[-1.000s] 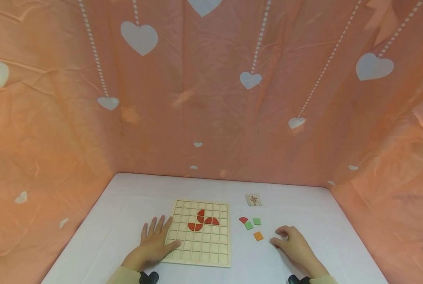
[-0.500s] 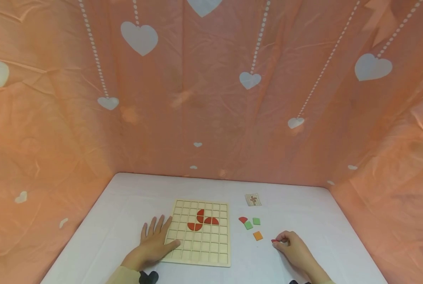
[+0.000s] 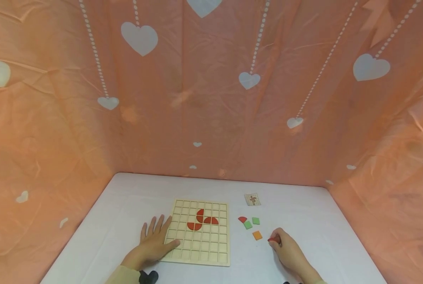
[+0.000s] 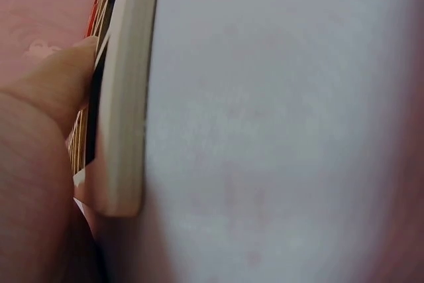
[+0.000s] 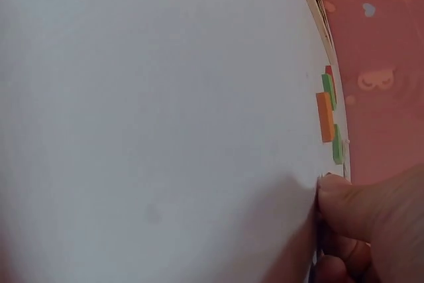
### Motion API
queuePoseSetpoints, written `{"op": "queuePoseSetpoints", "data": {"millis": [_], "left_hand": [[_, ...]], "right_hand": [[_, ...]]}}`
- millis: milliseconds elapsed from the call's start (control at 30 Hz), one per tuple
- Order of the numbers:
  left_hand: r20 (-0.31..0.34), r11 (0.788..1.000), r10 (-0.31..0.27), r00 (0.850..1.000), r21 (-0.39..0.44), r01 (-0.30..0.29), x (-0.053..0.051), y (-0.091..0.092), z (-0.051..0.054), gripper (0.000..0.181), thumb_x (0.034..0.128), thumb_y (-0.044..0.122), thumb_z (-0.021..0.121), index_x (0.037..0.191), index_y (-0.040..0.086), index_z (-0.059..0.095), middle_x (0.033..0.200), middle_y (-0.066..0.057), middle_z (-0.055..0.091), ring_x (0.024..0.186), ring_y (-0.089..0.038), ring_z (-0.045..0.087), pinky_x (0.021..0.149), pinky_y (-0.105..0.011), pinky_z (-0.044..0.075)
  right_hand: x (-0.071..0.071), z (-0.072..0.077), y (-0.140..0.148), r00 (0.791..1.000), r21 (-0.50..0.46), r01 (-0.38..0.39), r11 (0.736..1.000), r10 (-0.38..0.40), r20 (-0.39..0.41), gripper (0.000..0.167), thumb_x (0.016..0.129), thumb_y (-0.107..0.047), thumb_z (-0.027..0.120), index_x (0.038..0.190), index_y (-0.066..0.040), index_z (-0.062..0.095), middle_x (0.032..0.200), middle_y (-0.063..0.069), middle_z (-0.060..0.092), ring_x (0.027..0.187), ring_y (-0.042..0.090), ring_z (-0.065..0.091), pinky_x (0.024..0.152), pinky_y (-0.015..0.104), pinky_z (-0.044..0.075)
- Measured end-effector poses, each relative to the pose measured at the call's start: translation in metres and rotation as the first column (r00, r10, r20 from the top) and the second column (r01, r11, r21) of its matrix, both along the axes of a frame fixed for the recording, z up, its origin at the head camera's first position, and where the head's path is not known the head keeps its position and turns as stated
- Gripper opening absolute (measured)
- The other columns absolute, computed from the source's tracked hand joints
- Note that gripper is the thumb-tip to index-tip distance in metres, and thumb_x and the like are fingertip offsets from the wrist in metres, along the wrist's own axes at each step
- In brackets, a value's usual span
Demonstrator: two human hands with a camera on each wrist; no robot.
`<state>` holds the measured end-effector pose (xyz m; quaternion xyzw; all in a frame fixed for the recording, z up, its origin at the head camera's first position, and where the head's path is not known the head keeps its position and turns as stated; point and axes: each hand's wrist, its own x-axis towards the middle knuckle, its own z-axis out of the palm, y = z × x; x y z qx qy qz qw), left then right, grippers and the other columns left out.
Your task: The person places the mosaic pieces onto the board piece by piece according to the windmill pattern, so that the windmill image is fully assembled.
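Observation:
My left hand (image 3: 156, 242) lies spread on the left edge of a wooden grid board (image 3: 211, 246), thumb resting on its lower cells. Three pairs of red quarter-circle pieces (image 3: 194, 226) sit in the board's upper middle cells. Right of the board, my right hand (image 3: 288, 248) pinches another red piece (image 3: 274, 239) between thumb and fingers, just above or on the table; most of that piece is hidden. Beside this hand lies an orange square tile (image 3: 257, 235). Farther back are two green square tiles (image 3: 256, 221) and a loose red quarter-circle piece (image 3: 242, 219).
A small pattern card (image 3: 252, 199) showing a grid lies behind the loose tiles. The white table (image 3: 144, 189) ends at an orange-pink cloth backdrop (image 3: 211, 118) with hearts, which rises behind and on both sides.
My right hand has taken hold of a red piece and shifted slightly left with it. The left hand stays in place on the board.

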<state>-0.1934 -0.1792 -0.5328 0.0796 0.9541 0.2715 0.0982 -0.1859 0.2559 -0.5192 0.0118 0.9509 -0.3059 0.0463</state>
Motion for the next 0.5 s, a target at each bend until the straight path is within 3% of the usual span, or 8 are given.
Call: {"op": "queuePoseSetpoints", "data": {"millis": [233,333,500], "left_hand": [[0.008,1.0,0.004,1.0,0.003,-0.004,0.0,0.001,0.0,0.095,0.0875,0.061,0.058,0.153,0.003,0.02,0.157,-0.027,0.006,0.142,-0.047,-0.008,0.107,-0.063,-0.016],[0.009,1.0,0.004,1.0,-0.001,-0.004,0.0,0.001,0.0,0.095,0.0877,0.061,0.057,0.154,0.004,0.02,0.158,-0.027,0.006,0.142,-0.047,-0.008,0.107,-0.062,-0.016],[0.001,1.0,0.004,1.0,0.001,-0.004,-0.001,0.001,0.0,0.095,0.0871,0.06,0.059,0.153,0.003,0.021,0.157,-0.028,0.007,0.142,-0.048,-0.006,0.107,-0.063,-0.015]], "right_hand": [[-0.003,0.002,-0.004,0.999,-0.025,0.039,0.999,-0.04,-0.036,0.012,0.09,-0.016,0.07,0.095,-0.012,0.06,0.083,-0.005,0.061,0.075,0.013,0.054,0.068,0.035,0.048],[-0.007,0.004,-0.014,0.996,-0.081,0.048,0.996,-0.054,-0.067,0.007,0.091,-0.015,0.069,0.095,-0.012,0.064,0.083,-0.005,0.062,0.076,0.012,0.054,0.068,0.032,0.048],[-0.014,0.007,-0.05,0.994,-0.22,0.0,0.976,-0.023,-0.105,0.007,0.092,-0.016,0.067,0.097,-0.011,0.064,0.08,-0.004,0.061,0.071,0.012,0.055,0.057,0.025,0.047]]}}
